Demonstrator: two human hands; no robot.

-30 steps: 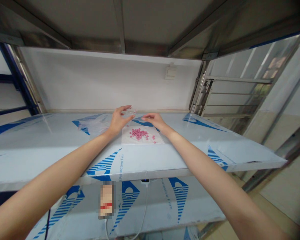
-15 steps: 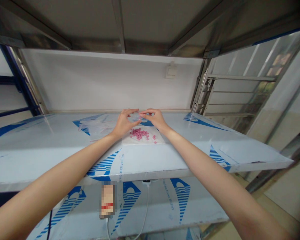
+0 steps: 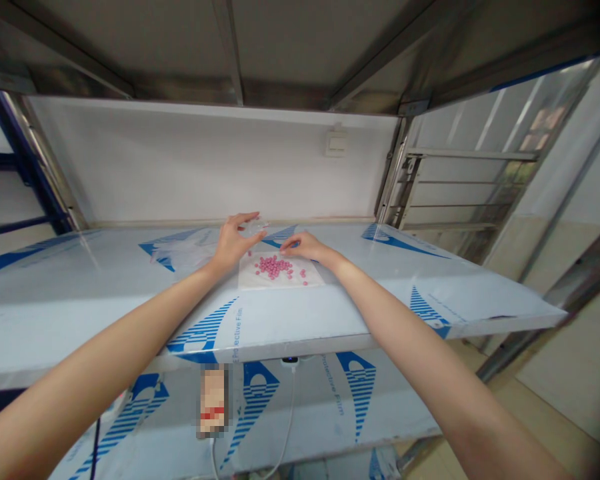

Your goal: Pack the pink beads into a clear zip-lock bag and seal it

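Note:
My left hand (image 3: 234,241) is curved around a small clear plastic container (image 3: 260,227), holding it between thumb and fingers above the worktop; its exact kind is hard to make out. Just right of it, my right hand (image 3: 305,245) has its fingertips pinched together at the far edge of a pile of pink beads (image 3: 274,267). Whether a bead is between those fingertips is too small to tell. The beads lie on a flat white sheet or bag (image 3: 250,281), a few of them loose to the right. One stray bead (image 3: 249,253) is near my left wrist.
Crumpled clear plastic (image 3: 183,252) lies on the film-covered worktop (image 3: 300,317), left of my hands. A metal shelf (image 3: 280,53) hangs low overhead. On the lower shelf are a blurred-out phone-like item (image 3: 213,400) and a white cable (image 3: 292,420). A wall switch (image 3: 335,143) is behind.
My right hand has moved away from the clear container, down toward the bead pile. My left hand still holds the container. The view has shifted slightly.

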